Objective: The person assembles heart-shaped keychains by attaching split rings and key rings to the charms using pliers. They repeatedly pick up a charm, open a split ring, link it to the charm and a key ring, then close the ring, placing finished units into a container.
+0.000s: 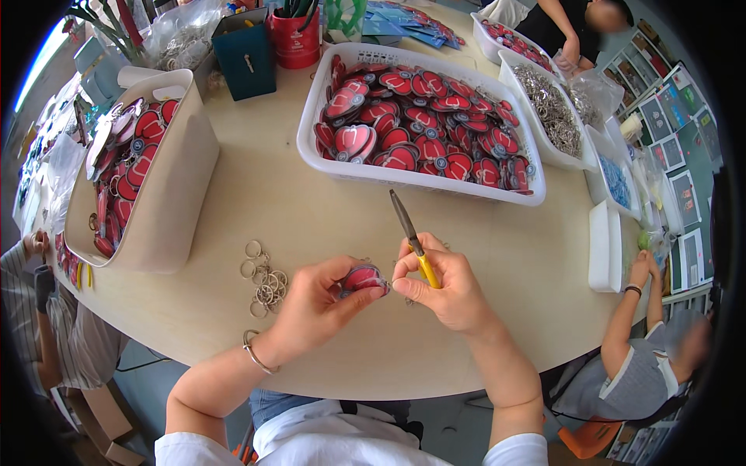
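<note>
My left hand (315, 299) is closed on a red charm with a dark rim (364, 277), pinched between thumb and fingers above the table. Close beside it, my right hand (443, 283) grips yellow-handled long-nose pliers (409, 225), their dark tip pointing up and away from me. Its thumb and index finger meet near the charm's edge; whether a small part is between them, I cannot make out. Metal split rings (268, 286) lie in a loose pile left of my left hand. Small metal bits show partly behind my right hand.
A white basket (420, 182) heaped with red charms stands ahead. At left is a beige bin (175, 194) of charms with rings. A dark green box (245, 66) and red bucket (295, 43) stand behind. White trays (571, 159) line the right; other people work around the table.
</note>
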`<act>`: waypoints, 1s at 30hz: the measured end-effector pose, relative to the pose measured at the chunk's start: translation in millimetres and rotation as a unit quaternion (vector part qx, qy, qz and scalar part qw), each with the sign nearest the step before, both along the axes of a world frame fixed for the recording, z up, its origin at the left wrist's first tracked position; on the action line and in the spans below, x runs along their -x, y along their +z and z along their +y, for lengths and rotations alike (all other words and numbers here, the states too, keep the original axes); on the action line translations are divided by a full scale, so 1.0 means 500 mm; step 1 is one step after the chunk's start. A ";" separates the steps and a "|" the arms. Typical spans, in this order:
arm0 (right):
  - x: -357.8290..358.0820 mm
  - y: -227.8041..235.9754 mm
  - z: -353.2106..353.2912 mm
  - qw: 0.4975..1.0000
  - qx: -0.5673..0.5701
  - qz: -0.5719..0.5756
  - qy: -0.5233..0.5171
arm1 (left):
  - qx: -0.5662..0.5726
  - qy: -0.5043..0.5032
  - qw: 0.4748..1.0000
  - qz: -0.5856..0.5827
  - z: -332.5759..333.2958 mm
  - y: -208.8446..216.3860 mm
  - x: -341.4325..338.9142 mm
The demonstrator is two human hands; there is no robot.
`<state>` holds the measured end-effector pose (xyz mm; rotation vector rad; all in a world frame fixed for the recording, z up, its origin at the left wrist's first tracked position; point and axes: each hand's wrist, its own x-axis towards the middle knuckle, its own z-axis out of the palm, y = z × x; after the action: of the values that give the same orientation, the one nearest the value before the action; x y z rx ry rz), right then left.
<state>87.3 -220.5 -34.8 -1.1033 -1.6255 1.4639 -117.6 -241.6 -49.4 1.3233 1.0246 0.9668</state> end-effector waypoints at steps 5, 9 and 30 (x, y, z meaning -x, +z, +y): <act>0.002 -0.004 -0.002 1.000 -0.009 -0.003 0.006 | -0.022 -0.008 0.998 0.050 -0.001 0.013 -0.002; 0.003 -0.007 -0.002 1.000 -0.015 -0.008 0.007 | -0.072 -0.007 0.994 0.088 -0.001 0.014 0.000; 0.008 0.020 -0.005 0.968 -0.207 -0.138 0.033 | -0.390 -0.024 0.899 0.199 0.014 -0.004 0.005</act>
<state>83.1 -222.9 -24.8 -1.0473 -2.0640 0.9702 -120.0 -234.7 -51.4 2.2750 0.9195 1.1489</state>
